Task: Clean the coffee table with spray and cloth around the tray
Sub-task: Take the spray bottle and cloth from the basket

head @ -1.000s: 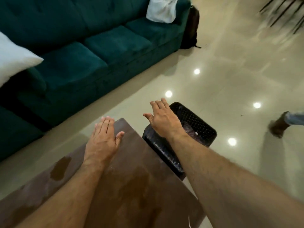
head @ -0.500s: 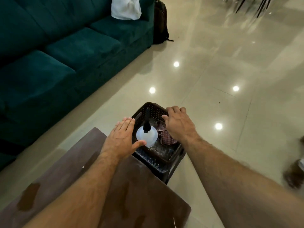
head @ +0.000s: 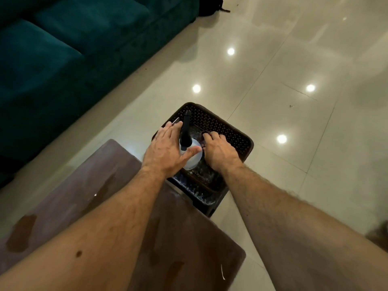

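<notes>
A: From the head view, both hands are reaching into the basket [head: 241, 141] standing on the floor just off the table [head: 100, 185] corner. The left hand [head: 168, 152] is wrapping around the white bottle [head: 194, 158], thumb lying across its shoulder, fingers going round the far side beside the black sprayer head [head: 185, 131].

B: And the right hand [head: 220, 151]?

A: Its fingers are curling down onto something dark and reddish, probably the cloth [head: 203, 141], but it is mostly hidden, so I cannot tell whether they are pinching it yet.

B: What is worrying you?

A: The bottle is round and smooth, and the left hand is taking it from above on the shoulder. I judge it could be slipping out on the lift, or the trigger could be catching on the basket rim and tipping the basket. The hands are also crowding each other, nearly touching.

B: And the table?

A: Wet-looking dark patches [head: 21, 232] are showing on it. No tray is showing anywhere in this view, so where to wipe around is unclear.
</notes>
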